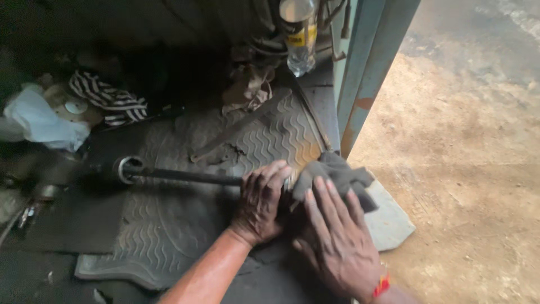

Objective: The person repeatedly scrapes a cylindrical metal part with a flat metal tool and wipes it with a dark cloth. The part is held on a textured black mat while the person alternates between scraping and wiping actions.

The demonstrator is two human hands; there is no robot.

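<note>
Item, far left: white rag bundle [42, 121] and striped cloth [107, 100], then a dark steel shaft [185, 176] lying across the ribbed rubber mat [169, 225], its collared end [125, 169] at left. Centre: left hand [260, 201] clenched over the shaft's near end; right hand [337, 239], fingers flat and spread, pressing a grey rag [337, 171] at that end, just beside the blue door post [368, 67]. Risk, as judged: greasy shaft may slip or roll in the grip, pinching fingers; rag may snag.
</note>
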